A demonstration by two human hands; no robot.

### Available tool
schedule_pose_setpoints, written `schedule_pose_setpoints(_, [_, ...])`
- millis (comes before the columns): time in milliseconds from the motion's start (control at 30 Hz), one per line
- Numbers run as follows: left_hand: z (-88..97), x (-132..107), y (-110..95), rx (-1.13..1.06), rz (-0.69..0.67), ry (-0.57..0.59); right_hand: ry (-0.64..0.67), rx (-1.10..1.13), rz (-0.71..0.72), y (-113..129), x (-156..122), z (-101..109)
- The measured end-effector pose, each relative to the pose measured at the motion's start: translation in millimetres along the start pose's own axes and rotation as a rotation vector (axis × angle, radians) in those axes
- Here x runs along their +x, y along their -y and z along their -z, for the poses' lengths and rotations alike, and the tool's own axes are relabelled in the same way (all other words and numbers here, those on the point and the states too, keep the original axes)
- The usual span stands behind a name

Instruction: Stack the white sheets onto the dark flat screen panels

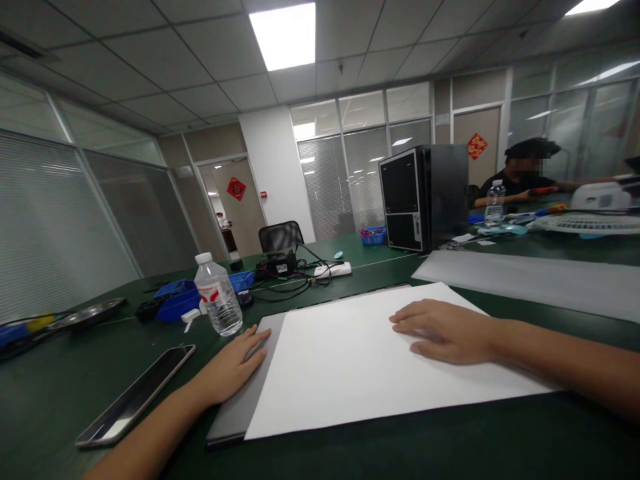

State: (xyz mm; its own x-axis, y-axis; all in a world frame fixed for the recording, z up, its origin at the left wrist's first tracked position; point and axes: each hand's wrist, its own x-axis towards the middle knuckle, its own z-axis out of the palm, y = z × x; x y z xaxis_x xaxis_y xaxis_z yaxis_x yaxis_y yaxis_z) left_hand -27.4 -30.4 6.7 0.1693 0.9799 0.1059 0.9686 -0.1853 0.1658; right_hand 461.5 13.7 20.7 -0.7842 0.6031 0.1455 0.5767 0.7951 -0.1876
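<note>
- White sheet (pixel 340 373): I find it directly before me, lying over a grey panel (pixel 239 408) on the green table (pixel 400 447); the panel's left strip is uncovered.
- Phone (pixel 143 393): lies left of the panel, screen up.
- Left hand (pixel 235 363): rests on the uncovered strip, fingers extended, slightly parted; I see nothing gripped.
- Right hand (pixel 450 333): palm down on the sheet's right part, fingers loosely outstretched, thumb apart, nothing gripped.
- Water bottle (pixel 219 300): upright, just beyond the left hand.
- Power strip (pixel 337 269): farther back, among cables.
- Computer tower (pixel 425 197): upright, back right.
- Co-worker (pixel 493 190): far right.
</note>
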Motion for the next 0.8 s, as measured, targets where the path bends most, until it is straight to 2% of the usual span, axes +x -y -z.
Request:
schedule_pose_setpoints(100, [-1.2, 1, 2, -0.004, -0.002, 0.004, 0.016, 0.066, -0.017, 9, 2, -1])
schedule_pose_setpoints(200, [-2.4, 2, 4, 0.005, 0.005, 0.01, 0.016, 0.081, -0.007, 5, 2, -2])
schedule_pose_setpoints(433, [-3.0, 1, 4, 0.017, -0.009, -0.018, -0.144, -0.031, 0.043, -42, -7, 0])
schedule_pose_setpoints(533, [-2.4, 1, 3, 0.016, -0.007, -0.017, -0.158, -0.08, 0.051, -55, -10, 2])
schedule_pose_setpoints(633, [-0.9, 1, 2, 0.017, 0.0, 0.007, -0.141, -0.085, 0.037, -53, -10, 4])
schedule_pose_setpoints(800, [2.1, -1, -2, 0.012, 0.002, 0.015, -0.078, -0.038, -0.002, -34, -5, -2])
